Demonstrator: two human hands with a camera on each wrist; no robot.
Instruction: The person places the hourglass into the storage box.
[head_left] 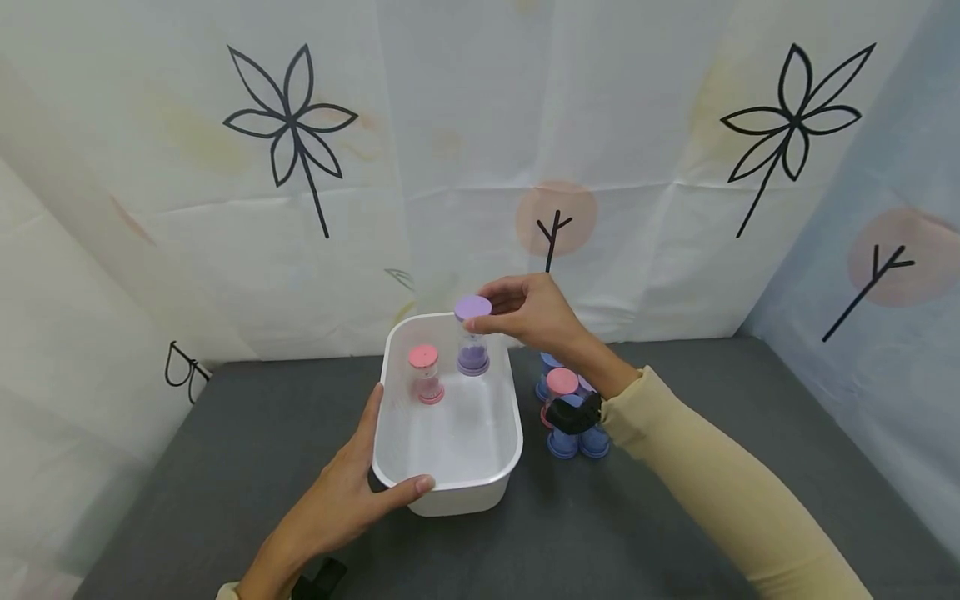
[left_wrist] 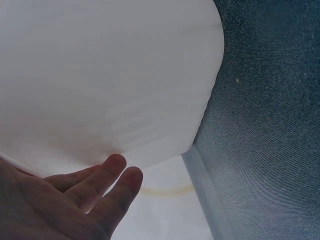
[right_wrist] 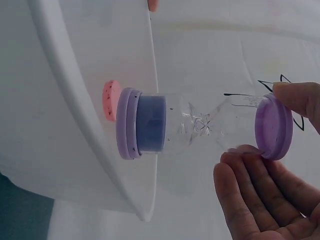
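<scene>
In the head view, my right hand [head_left: 536, 312] pinches a purple-capped sand timer [head_left: 473, 363] by its top end. It stands upright over the far part of a white plastic bin [head_left: 450, 454], purple sand at its lower end. The right wrist view shows thumb and fingers of the right hand [right_wrist: 272, 195] at the timer's purple cap [right_wrist: 274, 127]. Inside the bin stands a pink-capped sand timer [head_left: 425, 377]. My left hand [head_left: 341, 496] rests against the bin's near left corner, thumb at the near rim; fairly straight fingers [left_wrist: 112, 185] lie along its outer wall.
Right of the bin, partly hidden by my right forearm, several sand timers with blue, pink and purple caps [head_left: 562, 382] stand close together on the dark grey table [head_left: 285, 433]. A white printed cloth [head_left: 450, 167] hangs behind and at both sides.
</scene>
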